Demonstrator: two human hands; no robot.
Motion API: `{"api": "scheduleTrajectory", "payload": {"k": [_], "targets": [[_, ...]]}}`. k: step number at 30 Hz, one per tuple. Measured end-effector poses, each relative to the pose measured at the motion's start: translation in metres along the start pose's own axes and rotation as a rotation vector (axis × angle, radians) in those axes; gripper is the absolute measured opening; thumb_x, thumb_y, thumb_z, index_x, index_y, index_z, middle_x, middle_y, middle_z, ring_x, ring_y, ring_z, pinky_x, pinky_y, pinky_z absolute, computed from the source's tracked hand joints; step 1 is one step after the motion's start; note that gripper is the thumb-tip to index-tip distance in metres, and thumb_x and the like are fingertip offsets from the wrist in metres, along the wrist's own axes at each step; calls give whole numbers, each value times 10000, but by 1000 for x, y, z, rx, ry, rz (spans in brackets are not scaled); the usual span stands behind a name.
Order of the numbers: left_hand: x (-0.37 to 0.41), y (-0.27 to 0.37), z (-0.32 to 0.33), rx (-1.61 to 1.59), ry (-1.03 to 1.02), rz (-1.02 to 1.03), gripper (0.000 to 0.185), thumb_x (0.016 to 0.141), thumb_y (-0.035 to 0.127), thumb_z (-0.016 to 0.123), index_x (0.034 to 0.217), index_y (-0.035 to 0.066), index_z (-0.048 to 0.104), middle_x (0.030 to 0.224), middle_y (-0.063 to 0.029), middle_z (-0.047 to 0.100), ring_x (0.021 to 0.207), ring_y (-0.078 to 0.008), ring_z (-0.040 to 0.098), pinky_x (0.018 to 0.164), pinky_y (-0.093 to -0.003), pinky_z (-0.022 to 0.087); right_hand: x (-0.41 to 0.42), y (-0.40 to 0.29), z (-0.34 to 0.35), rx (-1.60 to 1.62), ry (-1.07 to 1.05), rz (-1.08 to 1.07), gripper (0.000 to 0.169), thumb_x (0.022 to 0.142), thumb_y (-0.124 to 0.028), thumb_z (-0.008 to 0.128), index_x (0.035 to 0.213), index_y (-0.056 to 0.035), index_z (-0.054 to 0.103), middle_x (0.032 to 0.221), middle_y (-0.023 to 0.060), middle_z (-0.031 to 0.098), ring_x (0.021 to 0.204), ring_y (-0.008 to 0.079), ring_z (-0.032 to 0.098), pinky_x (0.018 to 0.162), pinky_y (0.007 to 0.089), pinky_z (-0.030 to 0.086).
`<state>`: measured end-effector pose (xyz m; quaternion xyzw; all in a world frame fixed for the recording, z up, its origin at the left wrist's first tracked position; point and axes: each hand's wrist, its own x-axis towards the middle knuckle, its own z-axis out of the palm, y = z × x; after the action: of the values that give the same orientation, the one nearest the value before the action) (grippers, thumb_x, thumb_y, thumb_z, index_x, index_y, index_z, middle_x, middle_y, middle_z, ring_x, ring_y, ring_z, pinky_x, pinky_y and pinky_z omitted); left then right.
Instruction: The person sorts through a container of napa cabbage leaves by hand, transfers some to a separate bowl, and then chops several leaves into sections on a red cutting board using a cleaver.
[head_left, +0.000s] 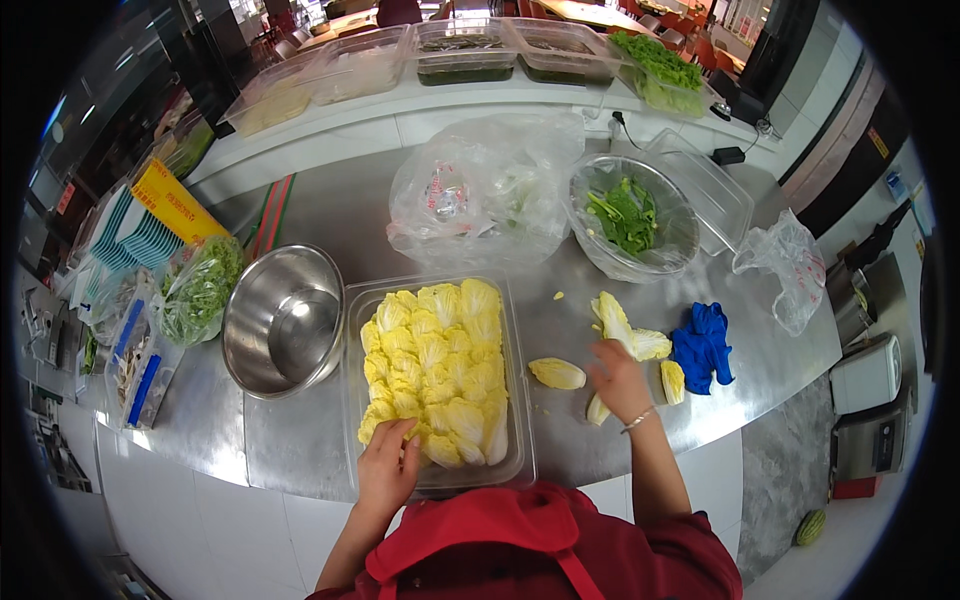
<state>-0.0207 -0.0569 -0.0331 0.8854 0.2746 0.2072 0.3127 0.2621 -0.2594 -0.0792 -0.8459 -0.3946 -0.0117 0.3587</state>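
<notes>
A clear plastic tray in front of me holds rows of pale yellow napa cabbage leaves, packed close and overlapping. At its near left corner my left hand rests against the leaves, thumb and fingers apart. My right hand, slightly blurred, is over loose cabbage pieces on the steel table to the right of the tray. Beyond its fingers lie cabbage leaves, and one piece is partly hidden beneath it. A single cabbage piece lies between tray and hand, and another small one sits to the right.
Blue gloves lie crumpled at the right. A steel bowl stands left of the tray, near bagged lettuce. Behind are plastic bags and a lined bowl with leafy greens. Food containers line the back ledge.
</notes>
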Motion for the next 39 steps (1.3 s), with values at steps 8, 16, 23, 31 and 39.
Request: {"api": "scheduleTrajectory", "payload": {"k": [8, 16, 23, 31, 39], "targets": [[0, -5, -4, -2, 23, 42, 158, 779, 87, 586, 935, 74, 595, 833, -109, 595, 697, -271, 590, 580, -335, 485, -2, -1, 39, -218, -187, -14, 476, 669, -132, 629, 1100, -3, 476, 1045, 180, 526, 964, 318, 516, 823, 364, 438], [34, 30, 2, -706, -189, 42, 416, 807, 139, 603, 1192, 78, 457, 1063, -97, 511, 841, -177, 567, 650, -265, 479, 20, -125, -8, 1140, -483, 145, 507, 797, 24, 539, 1271, -3, 361, 1135, 49, 507, 993, 151, 518, 854, 255, 418], [50, 40, -6, -643, -275, 20, 511, 791, 154, 641, 1232, 44, 408, 1079, -90, 475, 953, -151, 504, 714, -247, 456, 14, -153, 9, 950, -591, -27, 412, 861, -57, 498, 1248, 18, 378, 1070, 53, 521, 942, 121, 511, 826, 242, 421], [48, 43, 7, -767, -137, -165, 467, 801, 92, 625, 1209, 17, 410, 1031, -66, 517, 935, -120, 516, 739, -244, 457, -1, -162, 35, 1022, -358, 187, 374, 893, -101, 462, 1236, 27, 386, 1025, 57, 537, 897, 90, 498, 760, 214, 420], [53, 34, 7, -1062, -237, -106, 374, 813, 23, 588, 1138, 31, 401, 1018, -32, 498, 938, -91, 489, 759, -222, 426, 0, -154, 43, 1124, -308, 338, 310, 921, -130, 392, 1167, 46, 462, 1071, 83, 547, 941, 127, 533, 821, 237, 430]]}}
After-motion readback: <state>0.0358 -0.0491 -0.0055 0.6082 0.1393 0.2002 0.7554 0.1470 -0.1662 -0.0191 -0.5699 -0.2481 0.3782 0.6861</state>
